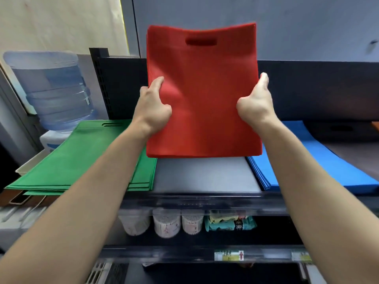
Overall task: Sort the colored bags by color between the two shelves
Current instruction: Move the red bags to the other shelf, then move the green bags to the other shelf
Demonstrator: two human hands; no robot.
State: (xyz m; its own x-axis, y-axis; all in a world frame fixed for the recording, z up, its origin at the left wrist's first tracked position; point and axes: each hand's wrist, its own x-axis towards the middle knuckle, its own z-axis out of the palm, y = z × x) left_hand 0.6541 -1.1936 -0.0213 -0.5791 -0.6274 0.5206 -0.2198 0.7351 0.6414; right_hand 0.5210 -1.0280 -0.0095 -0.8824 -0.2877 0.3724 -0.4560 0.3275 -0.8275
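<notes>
A stack of red bags (pixel 202 93) stands upright in the air above the middle of the top shelf (pixel 205 175), cut-out handle at the top. My left hand (pixel 152 108) grips its left edge and my right hand (pixel 255 103) grips its right edge, thumbs on the near face. A pile of green bags (pixel 82 158) lies flat on the shelf's left part. To the right lies a pile of blue bags (pixel 320 162). The grey shelf surface between the two piles is bare beneath the red bags.
A water dispenser bottle (pixel 53 89) stands at the left behind the green pile. The lower shelf holds three plastic cups (pixel 166 223) and snack packets (pixel 229 223). A dark back panel (pixel 317 89) closes the shelf's rear.
</notes>
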